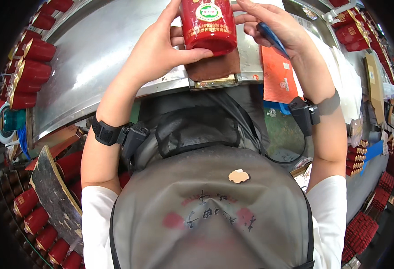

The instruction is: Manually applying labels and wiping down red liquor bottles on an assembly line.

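Observation:
A glossy red jar (210,33) with gold lettering and a round green-and-white label is raised over the metal worktop at the top of the view, its upper part cut off by the frame. My left hand (163,51) grips it from the left, thumb along its lower edge. At its right side are the fingertips of my right hand (280,27); whether they press on it is hard to tell. A slim blue tool (272,39) is tucked in the right hand's curled fingers, its working end not clear. Below the jar lies a folded brown cloth (217,66).
The metal worktop (89,67) stretches left. An orange printed sheet (278,78) and white paper (340,76) lie to the right. Red jars (33,74) stand along the left edge, with more (354,33) at upper right. A worn board (55,193) leans at lower left.

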Available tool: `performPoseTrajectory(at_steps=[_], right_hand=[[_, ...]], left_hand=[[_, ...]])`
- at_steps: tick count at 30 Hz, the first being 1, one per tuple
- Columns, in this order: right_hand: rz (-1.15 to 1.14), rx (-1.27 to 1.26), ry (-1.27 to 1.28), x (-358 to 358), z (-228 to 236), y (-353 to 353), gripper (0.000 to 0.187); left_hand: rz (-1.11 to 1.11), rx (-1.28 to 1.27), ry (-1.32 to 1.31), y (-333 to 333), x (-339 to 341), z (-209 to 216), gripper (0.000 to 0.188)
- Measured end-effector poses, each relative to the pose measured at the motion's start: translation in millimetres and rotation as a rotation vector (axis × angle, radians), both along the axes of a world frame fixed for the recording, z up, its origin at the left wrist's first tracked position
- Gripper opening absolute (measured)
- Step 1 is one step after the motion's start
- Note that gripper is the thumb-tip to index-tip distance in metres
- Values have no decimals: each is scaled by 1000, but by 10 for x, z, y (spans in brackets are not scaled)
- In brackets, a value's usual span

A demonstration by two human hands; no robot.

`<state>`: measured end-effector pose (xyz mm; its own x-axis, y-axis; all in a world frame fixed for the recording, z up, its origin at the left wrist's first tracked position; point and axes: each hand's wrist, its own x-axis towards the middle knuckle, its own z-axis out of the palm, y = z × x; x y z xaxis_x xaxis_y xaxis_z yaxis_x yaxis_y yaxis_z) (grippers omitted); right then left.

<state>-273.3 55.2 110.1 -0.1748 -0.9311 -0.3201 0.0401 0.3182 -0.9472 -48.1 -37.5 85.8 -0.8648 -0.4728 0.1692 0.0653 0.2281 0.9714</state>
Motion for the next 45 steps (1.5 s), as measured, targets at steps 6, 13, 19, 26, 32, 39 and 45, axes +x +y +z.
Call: performPoseTrajectory(at_steps=[6,13,19,26,32,39,45], right_hand=[[-36,-13,60,47,191,-9,47],[-5,-99,144,88,92,74,58],[18,-54,98,3,-182,60,58],[11,-61,26,71,-237,169,56],[24,-88,-26,155,-289,243,72],[3,-57,-15,201,-278,172,79],[13,-60,-37,134,-243,25,86]], left_hand=[[-19,-4,117,-97,20,-96,114],[120,-201,105,-57,-23,-313,121],[263,-557,-46,-92,-71,-526,127],[265,-474,-157,-3,-5,-532,124],[186,118,4,11,-83,-662,93],[227,394,61,58,-201,-539,80],[385,398,173,67,-358,-487,88]])
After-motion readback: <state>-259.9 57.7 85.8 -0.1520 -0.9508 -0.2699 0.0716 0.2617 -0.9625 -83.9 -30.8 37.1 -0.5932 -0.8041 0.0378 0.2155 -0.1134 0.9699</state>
